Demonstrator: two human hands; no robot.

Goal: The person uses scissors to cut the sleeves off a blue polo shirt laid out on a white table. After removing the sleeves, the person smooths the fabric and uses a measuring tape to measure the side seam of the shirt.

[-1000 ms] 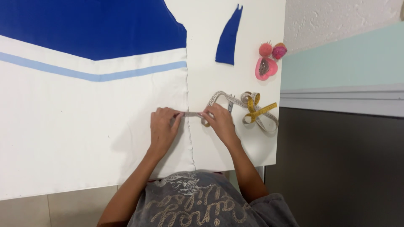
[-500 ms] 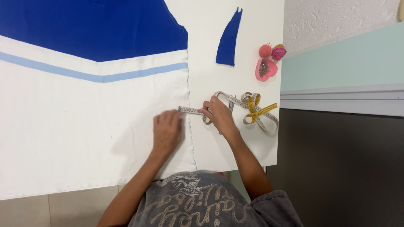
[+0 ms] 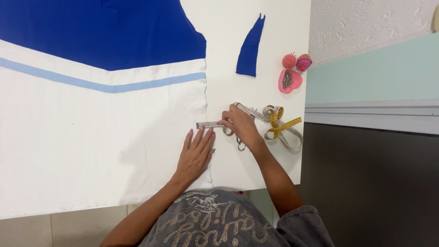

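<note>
Fabric: a white cloth panel [image 3: 91, 146] with a blue top and a pale blue stripe lies flat over the left of the white surface [image 3: 228, 169]
Left hand: the left hand [image 3: 195, 155] rests palm down on the cloth's right edge, fingers [image 3: 201, 137] spread flat, gripping nothing
Measuring tape: the tape [image 3: 274, 122] lies just above that hand, its end reaching the cloth edge, the rest looped to the right
Right hand: the right hand [image 3: 241, 126] has its fingers closed, pinching the tape against the surface
Scrap: a blue fabric scrap [image 3: 250, 48] lies well above the hands
Pincushions: a pink heart-shaped dish [image 3: 290, 80] and two round pincushions [image 3: 295, 61] sit near the surface's right edge
</note>
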